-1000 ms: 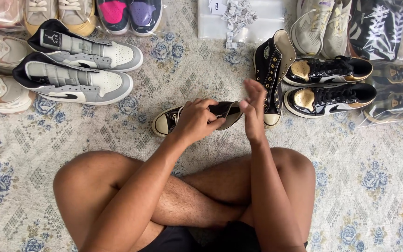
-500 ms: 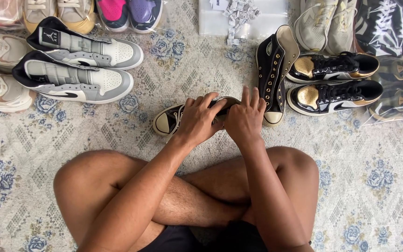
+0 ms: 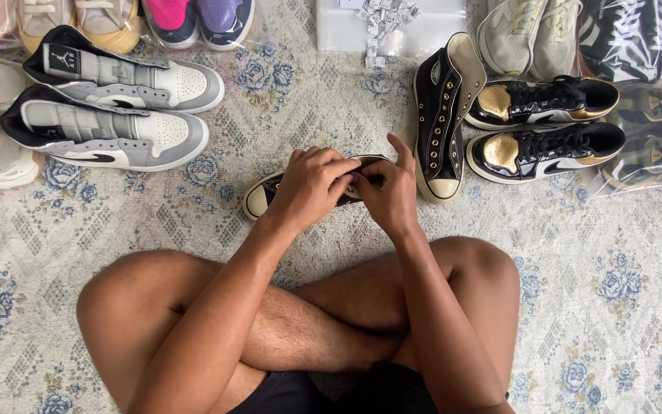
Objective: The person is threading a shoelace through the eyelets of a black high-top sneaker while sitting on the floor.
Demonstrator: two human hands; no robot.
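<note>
1. The left hand (image 3: pixel 309 186) and right hand (image 3: pixel 387 192) were both clamped on the collar of a black canvas high-top shoe with a cream rubber toe cap (image 3: pixel 258 201). It lay on its side on the patterned grey carpet (image 3: pixel 576 253), before crossed legs.
2. The work appeared to be at the shoe's opening; any further move would likely call for a steady 2-handed hold.
3. A matching black high-top (image 3: pixel 438 115) stood just to the right.
4. A flat clear plastic bag (image 3: pixel 339 31) carrying small white paper tags (image 3: pixel 386 15) lay at the top edge.
</note>
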